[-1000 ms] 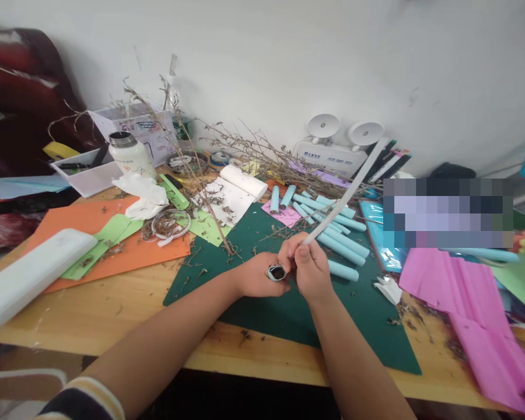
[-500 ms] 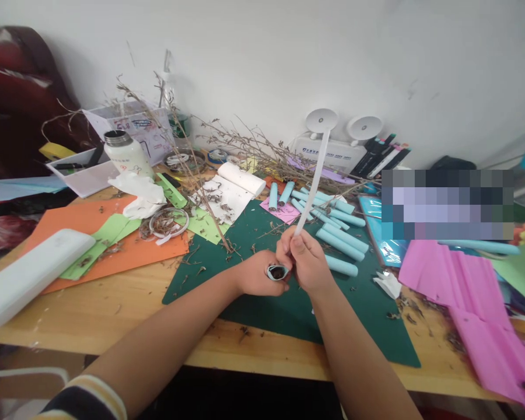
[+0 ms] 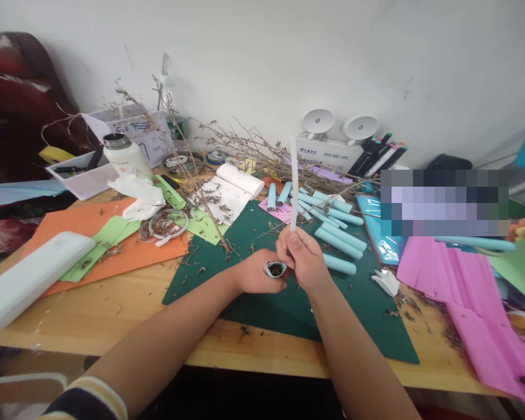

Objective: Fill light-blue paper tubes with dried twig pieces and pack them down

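Note:
My left hand (image 3: 254, 273) is wrapped round a light blue paper tube (image 3: 270, 274). The tube's open end faces me, and dark dried bits show inside. Close against it, my right hand (image 3: 305, 259) grips the lower end of a long, whitish, slightly see-through stick (image 3: 294, 186), which points almost straight up. Both hands are above the green cutting mat (image 3: 271, 318). Several more light blue paper tubes (image 3: 341, 239) lie on the mat just beyond my right hand. Two short tubes (image 3: 278, 195) stand on pink paper behind the stick.
Dry twigs (image 3: 245, 143) lean along the wall by a white box lamp (image 3: 328, 150) and markers (image 3: 380, 154). Leftward are a white bottle (image 3: 126, 157), orange paper (image 3: 131, 262) and a long white device (image 3: 35, 280). Pink crepe paper (image 3: 455, 291) hangs over the right edge.
The white stick has swung from a rightward lean to nearly upright, its tip moving left. Both hands stay in about the same place, still holding the tube and the stick.

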A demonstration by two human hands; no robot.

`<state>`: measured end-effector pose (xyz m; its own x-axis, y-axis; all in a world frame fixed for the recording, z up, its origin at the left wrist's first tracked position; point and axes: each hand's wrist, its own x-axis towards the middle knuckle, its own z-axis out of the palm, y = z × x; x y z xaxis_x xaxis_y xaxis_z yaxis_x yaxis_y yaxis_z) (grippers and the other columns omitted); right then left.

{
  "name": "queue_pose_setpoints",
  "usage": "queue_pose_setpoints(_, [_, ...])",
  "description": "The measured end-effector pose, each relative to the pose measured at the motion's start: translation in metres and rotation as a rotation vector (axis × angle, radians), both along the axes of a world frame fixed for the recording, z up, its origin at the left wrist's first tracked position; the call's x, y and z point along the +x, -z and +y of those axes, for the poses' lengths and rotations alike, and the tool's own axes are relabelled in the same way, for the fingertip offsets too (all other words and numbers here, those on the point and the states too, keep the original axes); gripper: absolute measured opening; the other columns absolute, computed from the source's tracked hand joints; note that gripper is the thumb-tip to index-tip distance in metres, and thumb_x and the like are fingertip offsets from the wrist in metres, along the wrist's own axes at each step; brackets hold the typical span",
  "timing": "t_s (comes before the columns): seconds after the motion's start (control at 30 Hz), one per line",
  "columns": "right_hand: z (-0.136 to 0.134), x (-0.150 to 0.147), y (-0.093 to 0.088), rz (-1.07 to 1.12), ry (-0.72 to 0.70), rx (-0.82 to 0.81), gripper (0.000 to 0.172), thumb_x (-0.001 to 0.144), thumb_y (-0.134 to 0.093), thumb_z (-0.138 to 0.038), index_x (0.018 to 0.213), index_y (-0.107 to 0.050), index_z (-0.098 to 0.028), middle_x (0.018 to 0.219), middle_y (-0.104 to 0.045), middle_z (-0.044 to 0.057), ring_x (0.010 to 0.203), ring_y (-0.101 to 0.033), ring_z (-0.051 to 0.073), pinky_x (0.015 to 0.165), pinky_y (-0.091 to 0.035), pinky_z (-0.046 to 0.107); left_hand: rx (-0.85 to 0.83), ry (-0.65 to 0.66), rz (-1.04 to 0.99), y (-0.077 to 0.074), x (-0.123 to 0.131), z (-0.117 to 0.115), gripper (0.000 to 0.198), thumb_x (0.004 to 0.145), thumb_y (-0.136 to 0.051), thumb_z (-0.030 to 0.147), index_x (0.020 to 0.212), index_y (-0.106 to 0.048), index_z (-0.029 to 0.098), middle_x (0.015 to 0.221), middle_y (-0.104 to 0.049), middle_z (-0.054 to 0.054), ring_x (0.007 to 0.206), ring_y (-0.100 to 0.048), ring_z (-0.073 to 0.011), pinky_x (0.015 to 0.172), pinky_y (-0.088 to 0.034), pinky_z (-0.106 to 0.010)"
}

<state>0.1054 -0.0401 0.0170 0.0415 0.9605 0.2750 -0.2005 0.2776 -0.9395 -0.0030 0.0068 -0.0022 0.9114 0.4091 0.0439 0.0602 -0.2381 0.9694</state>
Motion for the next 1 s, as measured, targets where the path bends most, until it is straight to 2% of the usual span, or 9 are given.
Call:
queue_pose_setpoints(0.1, [-0.001, 0.001, -0.002, 0.173, 0.049, 0.079, 0.025, 0.082, -0.04, -0.038, 0.065, -0.043, -0.019, 0.041, -0.039, -0.007, 0.038, -0.03, 0.006, 0.038, -0.021, 0.019, -0.019, -0.024, -0.059, 0.002, 0.001, -0.001, 0.009, 0.052, -0.051, 0.015, 0.05, -0.042, 0.013, 0.049, -0.043, 0.004, 0.048, -0.039, -0.0066, 0.048, -0.034, -0.019])
queue_pose_setpoints(0.2, [-0.005, 0.003, -0.01, 0.219, 0.087, 0.216, 0.023, 0.082, -0.041, -0.036, 0.068, -0.048, -0.02, 0.05, -0.05, -0.003, 0.047, -0.042, 0.009, 0.047, -0.032, 0.022, -0.022, -0.044, -0.095, 0.002, 0.002, -0.001, 0.009, 0.052, -0.05, 0.015, 0.051, -0.042, 0.014, 0.051, -0.044, 0.004, 0.049, -0.038, -0.0067, 0.048, -0.033, -0.02])
queue_pose_setpoints(0.3, [-0.011, 0.0, -0.017, 0.139, 0.086, 0.331, 0.021, 0.082, -0.04, -0.035, 0.073, -0.053, -0.02, 0.064, -0.057, 0.001, 0.062, -0.051, 0.013, 0.059, -0.038, 0.028, -0.014, -0.041, -0.096, 0.003, 0.003, -0.001, 0.008, 0.052, -0.05, 0.014, 0.052, -0.042, 0.014, 0.052, -0.042, 0.003, 0.05, -0.039, -0.0077, 0.048, -0.034, -0.02])
queue_pose_setpoints(0.4, [-0.015, -0.004, -0.016, 0.021, 0.052, 0.367, 0.02, 0.082, -0.04, -0.033, 0.077, -0.054, -0.021, 0.071, -0.058, 0.003, 0.072, -0.053, 0.016, 0.063, -0.04, 0.031, 0.002, -0.039, -0.095, 0.005, 0.003, 0.001, 0.008, 0.052, -0.049, 0.013, 0.053, -0.041, 0.014, 0.054, -0.042, 0.003, 0.054, -0.041, -0.0088, 0.05, -0.035, -0.021])
queue_pose_setpoints(0.63, [-0.013, 0.0, -0.008, -0.091, 0.088, 0.367, 0.022, 0.083, -0.039, -0.029, 0.07, -0.053, -0.019, 0.071, -0.056, 0.003, 0.07, -0.052, 0.015, 0.064, -0.039, 0.031, 0.011, -0.066, -0.026, 0.002, 0.002, 0.0, 0.007, 0.051, -0.049, 0.01, 0.052, -0.042, 0.013, 0.053, -0.044, 0.004, 0.053, -0.041, -0.0082, 0.051, -0.035, -0.02])
queue_pose_setpoints(0.73, [-0.011, 0.002, -0.01, -0.065, 0.176, 0.388, 0.022, 0.083, -0.039, -0.029, 0.068, -0.052, -0.019, 0.068, -0.057, 0.002, 0.068, -0.052, 0.015, 0.064, -0.039, 0.031, -0.038, -0.067, -0.056, 0.002, 0.002, -0.001, 0.007, 0.052, -0.049, 0.011, 0.052, -0.043, 0.013, 0.052, -0.044, 0.004, 0.052, -0.041, -0.0077, 0.05, -0.035, -0.02])
queue_pose_setpoints(0.9, [-0.009, 0.012, -0.019, 0.004, 0.482, 0.435, 0.02, 0.083, -0.036, -0.033, 0.07, -0.046, -0.021, 0.055, -0.051, -0.003, 0.051, -0.051, 0.012, 0.054, -0.041, 0.029, -0.054, -0.063, -0.161, 0.004, 0.001, 0.0, 0.009, 0.052, -0.051, 0.013, 0.054, -0.042, 0.014, 0.054, -0.044, 0.003, 0.052, -0.04, -0.0074, 0.05, -0.034, -0.02])
queue_pose_setpoints(0.93, [-0.012, 0.016, -0.021, -0.056, 0.534, 0.386, 0.021, 0.083, -0.035, -0.034, 0.069, -0.044, -0.021, 0.051, -0.048, -0.004, 0.048, -0.048, 0.011, 0.051, -0.04, 0.027, -0.042, -0.061, -0.156, 0.005, 0.001, 0.0, 0.009, 0.053, -0.051, 0.014, 0.054, -0.043, 0.014, 0.055, -0.045, 0.003, 0.052, -0.04, -0.0075, 0.05, -0.034, -0.02])
queue_pose_setpoints(1.0, [-0.024, 0.027, -0.023, -0.357, 0.558, 0.187, 0.023, 0.083, -0.036, -0.036, 0.067, -0.044, -0.021, 0.046, -0.042, -0.006, 0.042, -0.042, 0.01, 0.044, -0.035, 0.023, -0.008, -0.055, -0.142, 0.005, 0.0, 0.0, 0.008, 0.053, -0.052, 0.014, 0.054, -0.043, 0.014, 0.055, -0.044, 0.003, 0.052, -0.04, -0.0075, 0.05, -0.033, -0.02])
